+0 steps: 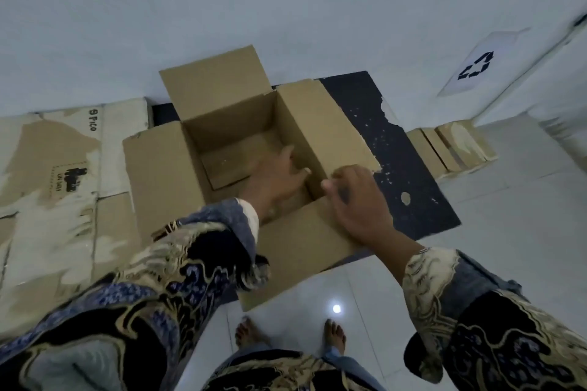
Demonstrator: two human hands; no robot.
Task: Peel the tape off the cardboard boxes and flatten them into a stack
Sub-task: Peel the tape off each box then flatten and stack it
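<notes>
The open cardboard box (222, 136) at the centre of the frame is plain tan-brown. At left, the flattened cardboard (57, 200) is brown with pale torn patches and black print. A black sheet (397, 143) at centre right is flecked with pale specks. In the upper right, a white paper (479, 63) carries a black recycling symbol. The sleeves (158, 279) at the bottom show black, blue and cream-gold swirling patterns. The floor tiles (508, 200) are pale grey-white.

A recycling-symbol sign (475, 66) hangs on the wall (286, 3) above the black mat (400, 152).

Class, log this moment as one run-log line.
left hand: inside open box | right hand: on box's right wall | flattened cardboard: left
</notes>
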